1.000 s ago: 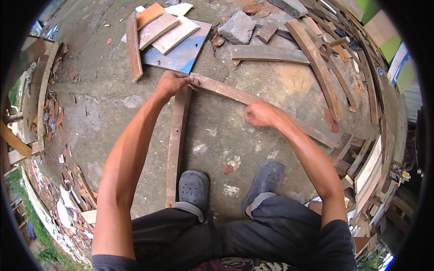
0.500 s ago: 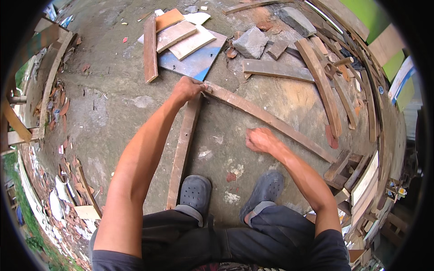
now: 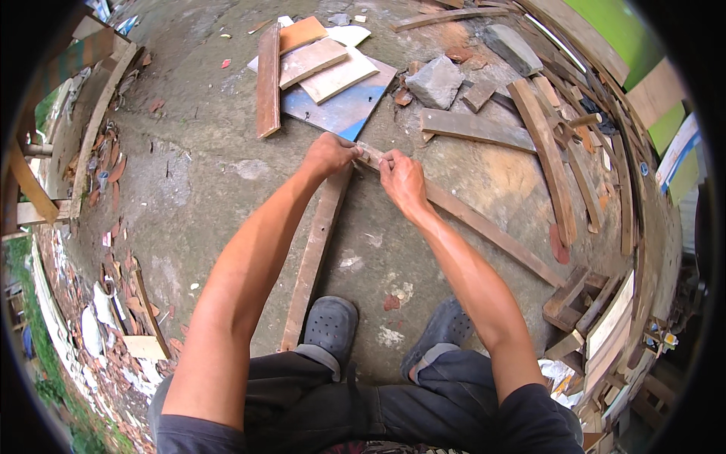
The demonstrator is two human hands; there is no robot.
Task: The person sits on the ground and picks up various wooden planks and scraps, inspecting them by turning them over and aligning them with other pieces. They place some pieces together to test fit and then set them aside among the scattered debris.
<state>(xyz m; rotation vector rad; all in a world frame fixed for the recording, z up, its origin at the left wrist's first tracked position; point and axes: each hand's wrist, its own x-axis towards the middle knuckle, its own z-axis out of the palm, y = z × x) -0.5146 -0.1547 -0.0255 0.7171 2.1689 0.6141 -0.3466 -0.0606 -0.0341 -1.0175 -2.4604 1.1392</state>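
Two long, narrow wooden strips meet at an angle at the far middle. The left wooden strip [image 3: 311,261] runs back toward my left shoe; the right wooden strip [image 3: 495,234] slants off to the lower right. At their meeting ends my left hand [image 3: 329,156] is closed, with thumb and fingertips on the end of the right strip. Just right of it, my right hand [image 3: 404,181] is closed over the same strip, its fingertips pinched together near the wood. Whatever lies between those fingertips is hidden or too small to name.
Ahead, a blue and white board [image 3: 344,113] carries several wood pieces, with a brown plank [image 3: 269,82] beside them. A grey stone [image 3: 435,82] and loose timbers [image 3: 543,155] lie to the right. Small wooden frames [image 3: 578,295] stand near right; debris [image 3: 113,318] litters the left.
My right hand has moved up and left from above the ground to the right strip, close to my left hand. The left hand stays at the meeting ends. The view has shifted slightly.
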